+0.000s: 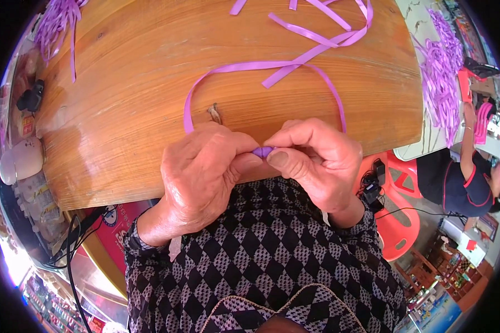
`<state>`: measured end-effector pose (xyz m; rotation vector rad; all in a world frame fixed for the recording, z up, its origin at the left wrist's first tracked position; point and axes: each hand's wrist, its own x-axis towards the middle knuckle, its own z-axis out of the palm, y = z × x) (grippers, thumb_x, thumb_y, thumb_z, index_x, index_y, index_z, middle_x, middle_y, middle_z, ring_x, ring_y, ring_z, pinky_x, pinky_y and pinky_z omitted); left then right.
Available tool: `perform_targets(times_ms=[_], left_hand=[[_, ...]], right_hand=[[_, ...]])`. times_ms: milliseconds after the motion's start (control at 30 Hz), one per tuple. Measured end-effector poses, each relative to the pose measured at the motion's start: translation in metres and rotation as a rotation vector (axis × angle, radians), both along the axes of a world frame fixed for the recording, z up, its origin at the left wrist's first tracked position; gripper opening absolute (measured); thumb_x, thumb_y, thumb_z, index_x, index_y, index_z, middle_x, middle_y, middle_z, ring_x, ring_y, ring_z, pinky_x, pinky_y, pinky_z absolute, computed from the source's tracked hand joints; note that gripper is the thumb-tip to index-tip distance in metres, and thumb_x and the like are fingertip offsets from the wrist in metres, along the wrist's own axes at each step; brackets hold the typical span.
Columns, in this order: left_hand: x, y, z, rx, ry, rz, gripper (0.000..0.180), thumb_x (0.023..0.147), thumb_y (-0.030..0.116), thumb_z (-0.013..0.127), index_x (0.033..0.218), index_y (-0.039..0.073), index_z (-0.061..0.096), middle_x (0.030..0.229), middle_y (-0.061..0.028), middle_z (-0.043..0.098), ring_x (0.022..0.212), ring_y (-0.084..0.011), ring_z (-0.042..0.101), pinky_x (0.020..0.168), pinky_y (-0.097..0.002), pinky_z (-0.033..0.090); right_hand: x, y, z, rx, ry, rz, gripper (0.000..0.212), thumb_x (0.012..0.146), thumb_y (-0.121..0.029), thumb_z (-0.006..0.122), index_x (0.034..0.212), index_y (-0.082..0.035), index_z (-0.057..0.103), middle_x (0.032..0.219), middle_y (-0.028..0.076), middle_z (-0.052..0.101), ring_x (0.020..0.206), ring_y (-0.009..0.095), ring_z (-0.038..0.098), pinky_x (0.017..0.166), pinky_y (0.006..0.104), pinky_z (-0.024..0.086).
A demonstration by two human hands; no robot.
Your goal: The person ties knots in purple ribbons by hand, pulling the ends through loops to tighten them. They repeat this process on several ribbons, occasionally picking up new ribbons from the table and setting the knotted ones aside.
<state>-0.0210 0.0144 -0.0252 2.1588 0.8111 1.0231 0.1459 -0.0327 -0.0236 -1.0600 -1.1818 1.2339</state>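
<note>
Between my two hands, just over the table's near edge, is a small folded or knotted bit of purple ribbon (pixel 263 151). My left hand (pixel 203 172) pinches its left side between thumb and forefinger. From the other side, the thumb and fingertips of my right hand (pixel 319 161) press on it. A long tail of the purple ribbon (pixel 243 66) loops out over the wood beyond my hands, one end passing behind each hand. My fingers hide how the ribbon is folded inside the pinch.
The wooden table (pixel 133 111) has a dark knot (pixel 215 113) beyond my left hand. Loose ribbon strips (pixel 316 39) lie at the far side. Ribbon bundles (pixel 441 77) hang at the right and far left. A red plastic chair (pixel 397 222) and another person (pixel 461 180) are at the right.
</note>
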Motion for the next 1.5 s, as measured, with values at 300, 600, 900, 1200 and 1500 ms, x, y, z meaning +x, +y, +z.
perform_targets(times_ms=[300, 600, 900, 1200, 1500], left_hand=[[0.000, -0.007, -0.006, 0.350, 0.148, -0.030, 0.038, 0.048, 0.003, 0.064, 0.084, -0.007, 0.056, 0.063, -0.0090, 0.045, 0.049, -0.0206, 0.046, 0.039, -0.0282, 0.036], [0.003, -0.004, 0.000, 0.304, 0.193, -0.021, 0.035, 0.049, 0.002, 0.061, 0.083, -0.007, 0.057, 0.065, -0.0098, 0.046, 0.053, -0.0232, 0.049, 0.043, -0.0290, 0.038], [0.000, -0.009, 0.013, -0.742, -0.175, 0.016, 0.014, 0.083, 0.012, 0.062, 0.085, -0.001, 0.061, 0.065, -0.0018, 0.052, 0.057, -0.0085, 0.048, 0.051, -0.0219, 0.039], [-0.003, -0.007, 0.017, -1.022, -0.232, -0.041, 0.024, 0.089, 0.020, 0.055, 0.082, -0.002, 0.060, 0.067, 0.0008, 0.053, 0.059, -0.0045, 0.045, 0.053, -0.0191, 0.039], [-0.006, -0.005, 0.008, -1.014, -0.215, -0.124, 0.018, 0.088, 0.010, 0.056, 0.076, -0.004, 0.058, 0.065, 0.0005, 0.051, 0.060, -0.0056, 0.043, 0.052, -0.0203, 0.036]], right_hand=[[0.000, -0.002, -0.007, -0.228, 0.266, 0.054, 0.006, 0.077, 0.006, 0.061, 0.078, 0.006, 0.055, 0.067, 0.011, 0.056, 0.051, 0.011, 0.050, 0.045, 0.0209, 0.037], [-0.003, -0.001, -0.007, -0.285, 0.338, 0.010, 0.005, 0.078, 0.005, 0.061, 0.078, 0.004, 0.056, 0.070, 0.010, 0.059, 0.049, 0.010, 0.048, 0.043, 0.0204, 0.037], [0.002, 0.009, -0.006, 0.399, -0.429, -0.055, 0.016, 0.075, -0.001, 0.067, 0.088, 0.005, 0.060, 0.065, 0.009, 0.056, 0.052, 0.016, 0.048, 0.047, 0.0253, 0.036], [0.007, 0.016, -0.011, 0.571, -0.475, -0.025, 0.019, 0.069, 0.000, 0.068, 0.086, 0.004, 0.061, 0.067, 0.010, 0.058, 0.051, 0.018, 0.051, 0.045, 0.0273, 0.036], [0.006, 0.015, -0.015, 0.669, -0.497, 0.019, 0.031, 0.050, 0.005, 0.055, 0.081, 0.009, 0.057, 0.065, 0.011, 0.053, 0.046, 0.020, 0.042, 0.039, 0.0298, 0.029]])
